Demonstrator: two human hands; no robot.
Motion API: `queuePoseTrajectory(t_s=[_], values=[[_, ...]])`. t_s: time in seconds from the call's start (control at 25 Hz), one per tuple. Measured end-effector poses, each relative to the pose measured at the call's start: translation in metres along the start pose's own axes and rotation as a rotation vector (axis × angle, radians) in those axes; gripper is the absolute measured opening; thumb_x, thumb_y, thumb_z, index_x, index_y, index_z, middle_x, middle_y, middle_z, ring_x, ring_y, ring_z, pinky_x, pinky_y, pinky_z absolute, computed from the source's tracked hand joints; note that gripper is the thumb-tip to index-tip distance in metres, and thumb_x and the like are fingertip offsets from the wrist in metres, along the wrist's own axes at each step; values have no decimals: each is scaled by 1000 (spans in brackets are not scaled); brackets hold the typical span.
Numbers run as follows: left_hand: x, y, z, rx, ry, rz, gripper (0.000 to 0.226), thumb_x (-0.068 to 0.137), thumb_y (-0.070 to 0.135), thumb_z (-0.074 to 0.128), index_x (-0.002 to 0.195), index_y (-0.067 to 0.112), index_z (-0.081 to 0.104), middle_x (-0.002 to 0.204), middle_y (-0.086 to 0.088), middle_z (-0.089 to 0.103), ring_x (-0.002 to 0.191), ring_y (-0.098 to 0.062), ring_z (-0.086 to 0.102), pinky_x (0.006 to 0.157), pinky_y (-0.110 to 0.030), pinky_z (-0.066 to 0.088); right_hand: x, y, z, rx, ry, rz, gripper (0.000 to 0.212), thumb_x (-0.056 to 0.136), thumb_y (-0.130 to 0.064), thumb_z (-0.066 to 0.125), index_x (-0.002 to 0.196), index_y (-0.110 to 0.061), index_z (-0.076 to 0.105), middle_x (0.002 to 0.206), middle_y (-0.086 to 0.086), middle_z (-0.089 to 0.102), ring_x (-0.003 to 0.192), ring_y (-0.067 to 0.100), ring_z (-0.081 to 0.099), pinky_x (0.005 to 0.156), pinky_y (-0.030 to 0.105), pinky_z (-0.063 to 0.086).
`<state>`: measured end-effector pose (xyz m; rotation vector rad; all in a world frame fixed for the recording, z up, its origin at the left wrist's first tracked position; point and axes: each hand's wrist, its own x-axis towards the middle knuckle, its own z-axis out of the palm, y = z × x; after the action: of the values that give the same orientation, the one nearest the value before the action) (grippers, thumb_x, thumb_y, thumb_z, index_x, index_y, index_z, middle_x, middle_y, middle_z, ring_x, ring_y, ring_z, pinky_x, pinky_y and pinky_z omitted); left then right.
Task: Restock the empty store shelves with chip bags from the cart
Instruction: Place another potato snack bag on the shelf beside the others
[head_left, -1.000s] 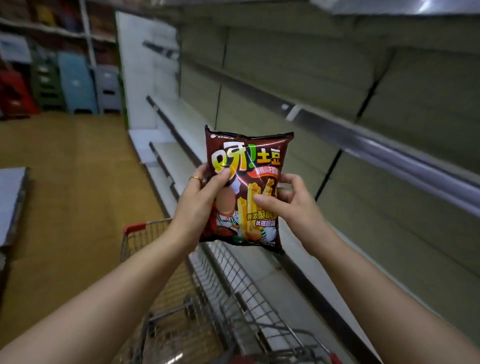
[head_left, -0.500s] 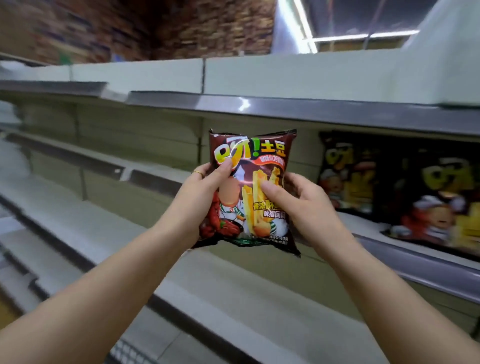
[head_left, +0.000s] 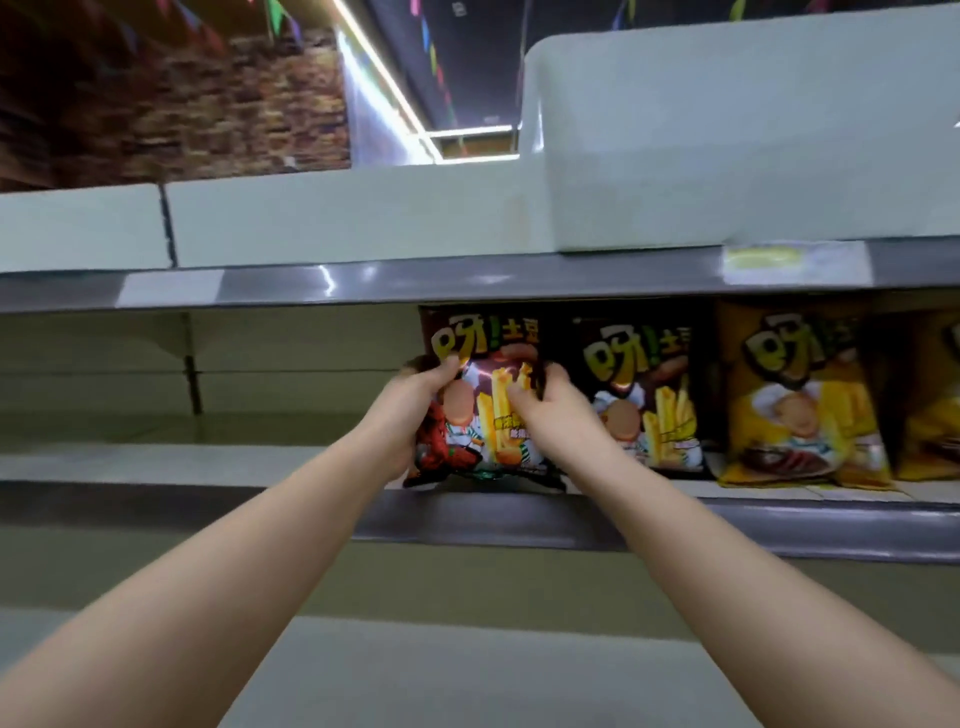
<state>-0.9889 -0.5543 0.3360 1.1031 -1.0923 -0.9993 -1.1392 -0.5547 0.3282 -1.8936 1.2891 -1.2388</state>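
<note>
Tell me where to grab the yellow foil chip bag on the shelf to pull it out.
Probably come from the front and pinch both side edges of the yellow foil chip bag around mid-height. It stands upright facing out, its top close under the grey upper shelf rail, so reaching from above looks blocked.

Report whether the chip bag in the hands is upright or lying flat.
Upright: the chip bag stands logo-up, bottom edge at the shelf lip, left hand and right hand gripping its sides.

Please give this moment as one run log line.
phase: placing | left hand: grips chip bag | right hand: grips chip bag | chip bag: upright, at shelf front, left of dark bag
</note>
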Motion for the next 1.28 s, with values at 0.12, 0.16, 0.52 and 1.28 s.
queuePoseTrajectory(t_s=[0.12, 0.16, 0.52, 1.28], values=[[19, -16, 1, -64, -17, 15, 17, 93, 12, 53, 110, 11, 53, 87, -4, 67, 60, -12, 67, 45, -23, 53, 7, 2, 9, -104, -34, 85, 55, 100, -31, 37, 146, -9, 15, 141, 14, 42, 124, 30, 46, 90, 31, 41], [23, -19, 0, -62, -35, 16, 12, 94, 9, 50, 105, 14, 54, 85, -3, 65, 59, -12, 66, 43, -21, 52, 9, 3, 11, -125, -39, 104, 56, 101, -31, 36, 147, -10, 13, 142, 14, 40, 126, 30, 44, 91, 31, 40], [64, -9, -21, -125, -71, 14, 91, 65, 80, 53, 139, 27, 44, 143, -2, 46, 131, -22, 43, 114, -48, 24, -11, -1, 33, -684, 132, -259, 68, 93, -38, 46, 148, -24, 9, 146, 14, 19, 135, 34, 21, 113, 47, 19], [48, -21, 7, 159, 221, 317, 73, 82, 64, 45, 138, 17, 41, 135, -11, 51, 122, -29, 50, 105, -46, 39, -10, 9, 17, -802, 115, -301, 70, 91, -38, 52, 148, -28, 13, 151, 16, 9, 131, 36, 32, 107, 40, 32]])
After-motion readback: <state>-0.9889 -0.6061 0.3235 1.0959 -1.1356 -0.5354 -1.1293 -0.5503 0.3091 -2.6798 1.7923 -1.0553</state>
